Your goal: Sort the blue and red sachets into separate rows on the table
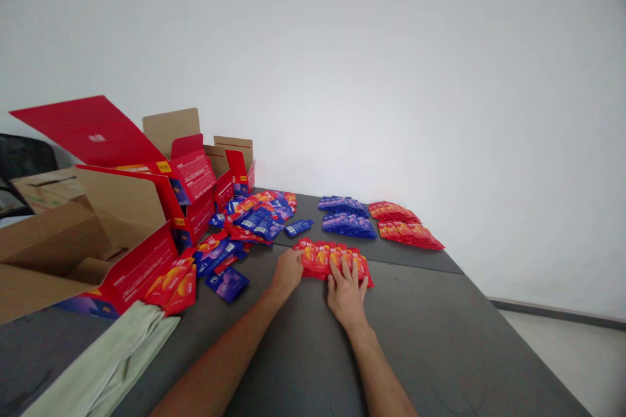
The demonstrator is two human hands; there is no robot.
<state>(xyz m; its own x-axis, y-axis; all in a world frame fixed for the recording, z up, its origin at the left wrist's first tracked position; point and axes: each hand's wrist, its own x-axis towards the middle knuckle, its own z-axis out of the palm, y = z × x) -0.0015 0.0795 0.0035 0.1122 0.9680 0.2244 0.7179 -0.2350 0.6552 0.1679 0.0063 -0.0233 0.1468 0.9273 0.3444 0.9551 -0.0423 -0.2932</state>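
A row of overlapping red pouches (320, 257), printed with orange fruit, lies on the dark table in front of me. At the row's left end is my left hand (287, 272), its fingers curled closed on the edge of the end pouch; the fingertips are partly hidden. My right hand (346, 293) rests palm down on the right part of the row, fingers spread across the pouches. Beyond the row are overlapped stacks of blue pouches (348, 225) and, to their right, similar stacks of red pouches (408, 233).
Left of my hands is a loose mixed heap of red and blue pouches (264, 221). A single blue pouch (227, 283) lies nearer. Several open red cartons (141, 267) line the left side. Pale green cloth (110, 365) lies at lower left. A white wall (391, 78) stands behind.
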